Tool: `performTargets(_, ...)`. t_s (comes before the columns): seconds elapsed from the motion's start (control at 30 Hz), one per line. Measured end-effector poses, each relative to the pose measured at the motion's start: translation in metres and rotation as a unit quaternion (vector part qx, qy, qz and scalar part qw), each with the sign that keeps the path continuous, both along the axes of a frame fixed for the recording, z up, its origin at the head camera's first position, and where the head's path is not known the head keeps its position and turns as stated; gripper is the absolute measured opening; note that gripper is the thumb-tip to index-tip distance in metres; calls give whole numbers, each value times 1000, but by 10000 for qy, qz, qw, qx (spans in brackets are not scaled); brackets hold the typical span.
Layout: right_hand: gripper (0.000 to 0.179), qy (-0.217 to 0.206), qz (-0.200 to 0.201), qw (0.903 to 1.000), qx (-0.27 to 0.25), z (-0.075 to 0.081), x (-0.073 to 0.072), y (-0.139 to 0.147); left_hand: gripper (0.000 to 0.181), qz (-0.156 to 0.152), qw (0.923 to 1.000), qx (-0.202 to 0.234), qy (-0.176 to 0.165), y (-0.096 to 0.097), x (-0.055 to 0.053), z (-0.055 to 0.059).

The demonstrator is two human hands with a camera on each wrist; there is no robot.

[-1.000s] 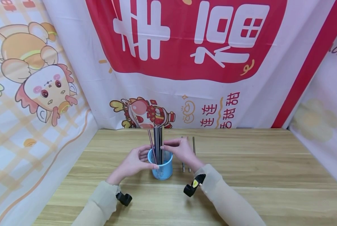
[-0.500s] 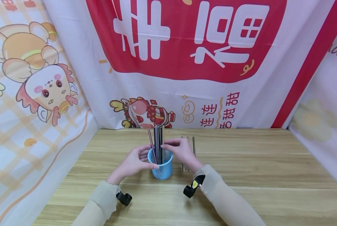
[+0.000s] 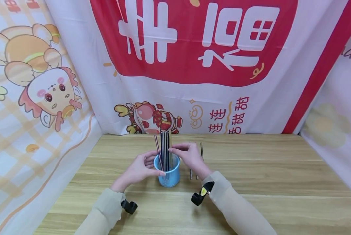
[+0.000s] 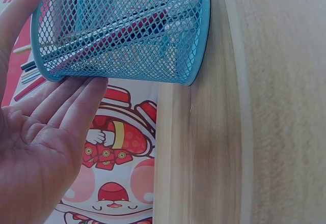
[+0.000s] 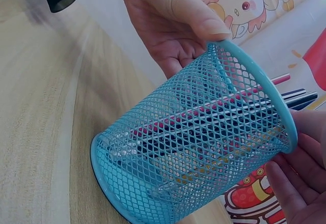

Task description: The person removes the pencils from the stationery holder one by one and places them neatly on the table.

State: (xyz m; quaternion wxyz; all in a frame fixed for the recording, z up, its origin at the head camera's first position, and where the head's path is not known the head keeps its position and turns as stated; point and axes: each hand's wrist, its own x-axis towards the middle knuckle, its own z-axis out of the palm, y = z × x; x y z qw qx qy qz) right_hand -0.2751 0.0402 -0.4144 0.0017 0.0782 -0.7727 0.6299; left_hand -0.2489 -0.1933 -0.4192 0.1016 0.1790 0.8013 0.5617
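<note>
A light-blue mesh pen cup (image 3: 172, 180) stands upright on the table, holding several thin pencil-like sticks (image 3: 164, 143), dark, red-pink and gold. Around its left side curves my left hand (image 3: 138, 170), thumb at the front near the rim and fingers behind; the left wrist view shows those fingers against the mesh (image 4: 127, 40). My right hand (image 3: 191, 158) is over the cup's right rim, thumb and finger pinching the gold stick (image 3: 170, 140), whose lower part is inside the cup. Clear ends of the sticks show through the mesh in the right wrist view (image 5: 204, 122).
A few more thin sticks (image 3: 201, 150) lie on the wooden table (image 3: 266, 182) just right of the cup, partly hidden by my right hand. Printed cloth (image 3: 193, 94) hangs behind the table and along both sides.
The gold stick has shifted slightly right, a little apart from the dark ones, along with my right fingertips. My left hand and the cup have stayed in place.
</note>
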Motion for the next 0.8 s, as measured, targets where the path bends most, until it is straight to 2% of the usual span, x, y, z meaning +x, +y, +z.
performTargets(0.63, 26, 50, -51, 9999, -127, 9, 5, 4, 83, 35, 10000, -8, -17, 0, 0, 0)
performTargets(0.8, 29, 28, -57, 9994, -353, 12, 7, 6, 83, 29, 10000, -18, -19, 0, -1, -1)
